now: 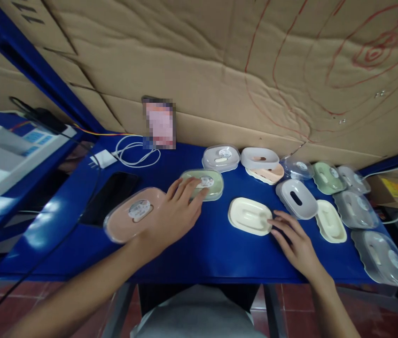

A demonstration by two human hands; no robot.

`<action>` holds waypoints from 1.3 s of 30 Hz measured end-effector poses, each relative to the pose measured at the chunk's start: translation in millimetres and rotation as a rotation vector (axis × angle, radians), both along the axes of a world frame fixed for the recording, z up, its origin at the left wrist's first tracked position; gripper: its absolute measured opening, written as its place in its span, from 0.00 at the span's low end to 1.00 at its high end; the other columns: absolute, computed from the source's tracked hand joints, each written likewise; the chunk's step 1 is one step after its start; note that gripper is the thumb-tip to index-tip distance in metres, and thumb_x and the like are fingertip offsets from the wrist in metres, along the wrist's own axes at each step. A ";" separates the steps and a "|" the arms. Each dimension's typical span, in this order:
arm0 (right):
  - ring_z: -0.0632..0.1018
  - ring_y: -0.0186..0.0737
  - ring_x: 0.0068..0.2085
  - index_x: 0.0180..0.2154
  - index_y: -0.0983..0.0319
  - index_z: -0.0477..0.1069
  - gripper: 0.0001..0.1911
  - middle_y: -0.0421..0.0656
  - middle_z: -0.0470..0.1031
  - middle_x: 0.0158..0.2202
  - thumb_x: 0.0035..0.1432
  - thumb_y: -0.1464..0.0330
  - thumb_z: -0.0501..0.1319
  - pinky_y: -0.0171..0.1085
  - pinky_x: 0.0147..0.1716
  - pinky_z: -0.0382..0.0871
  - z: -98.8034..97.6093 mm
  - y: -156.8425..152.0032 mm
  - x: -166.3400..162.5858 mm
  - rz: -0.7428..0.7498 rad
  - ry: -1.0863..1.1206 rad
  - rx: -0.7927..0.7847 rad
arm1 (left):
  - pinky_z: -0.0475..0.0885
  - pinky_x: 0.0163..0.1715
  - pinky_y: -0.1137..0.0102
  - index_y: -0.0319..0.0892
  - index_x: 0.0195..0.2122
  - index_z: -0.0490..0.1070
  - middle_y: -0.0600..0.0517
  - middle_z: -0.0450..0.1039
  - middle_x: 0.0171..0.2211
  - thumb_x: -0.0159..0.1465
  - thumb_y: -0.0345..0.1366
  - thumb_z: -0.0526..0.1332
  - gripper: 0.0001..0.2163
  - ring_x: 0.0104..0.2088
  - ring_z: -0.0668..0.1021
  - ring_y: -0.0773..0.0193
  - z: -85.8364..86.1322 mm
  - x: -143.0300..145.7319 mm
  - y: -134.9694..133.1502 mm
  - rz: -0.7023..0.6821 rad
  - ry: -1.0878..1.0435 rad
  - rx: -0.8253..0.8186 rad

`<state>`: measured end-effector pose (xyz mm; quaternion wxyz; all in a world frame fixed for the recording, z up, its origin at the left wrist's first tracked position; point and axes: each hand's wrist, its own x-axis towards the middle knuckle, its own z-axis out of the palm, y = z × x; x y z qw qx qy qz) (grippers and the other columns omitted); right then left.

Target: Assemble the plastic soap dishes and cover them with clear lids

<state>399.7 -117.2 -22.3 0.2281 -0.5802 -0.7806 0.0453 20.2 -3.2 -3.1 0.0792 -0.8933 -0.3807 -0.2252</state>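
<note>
My left hand lies with fingers stretched out over the blue table, its fingertips on a green soap box with a clear lid. Just left of that hand sits a pink soap box with a clear lid. My right hand rests flat on the table with fingers apart, its fingertips touching the edge of a cream tray. Neither hand holds anything.
Several more soap boxes, trays and lids lie along the table's right side, among them a grey lid and a cream tray. A black phone, a white charger with cable and a cardboard wall are behind.
</note>
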 end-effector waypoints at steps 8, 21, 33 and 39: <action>0.79 0.63 0.58 0.62 0.61 0.74 0.24 0.56 0.79 0.58 0.74 0.55 0.59 0.62 0.59 0.72 -10.5 19.0 34.2 -0.462 -0.249 0.256 | 0.70 0.66 0.55 0.42 0.58 0.75 0.43 0.77 0.60 0.74 0.35 0.63 0.13 0.61 0.78 0.52 -14.0 25.0 -22.4 -0.420 0.038 -0.121; 0.79 0.49 0.62 0.70 0.54 0.67 0.26 0.46 0.80 0.61 0.74 0.72 0.59 0.53 0.61 0.73 -1.0 11.4 -75.9 0.246 -0.089 0.075 | 0.72 0.62 0.56 0.43 0.58 0.73 0.42 0.74 0.60 0.73 0.31 0.64 0.14 0.62 0.76 0.50 -15.3 16.6 -14.2 -0.380 -0.004 -0.055; 0.68 0.62 0.71 0.72 0.63 0.62 0.30 0.59 0.68 0.70 0.76 0.58 0.52 0.64 0.68 0.62 17.9 107.0 28.1 -0.306 -0.139 0.214 | 0.73 0.59 0.59 0.41 0.49 0.73 0.45 0.77 0.52 0.72 0.31 0.65 0.06 0.57 0.79 0.53 -14.8 17.2 -13.3 -0.427 0.057 -0.136; 0.71 0.66 0.64 0.68 0.60 0.70 0.36 0.60 0.71 0.64 0.71 0.44 0.53 0.66 0.64 0.58 -5.0 126.7 67.6 -0.444 -0.287 0.107 | 0.72 0.58 0.60 0.42 0.49 0.73 0.46 0.77 0.51 0.73 0.33 0.65 0.06 0.57 0.78 0.54 -14.4 15.6 -12.4 -0.420 0.071 -0.150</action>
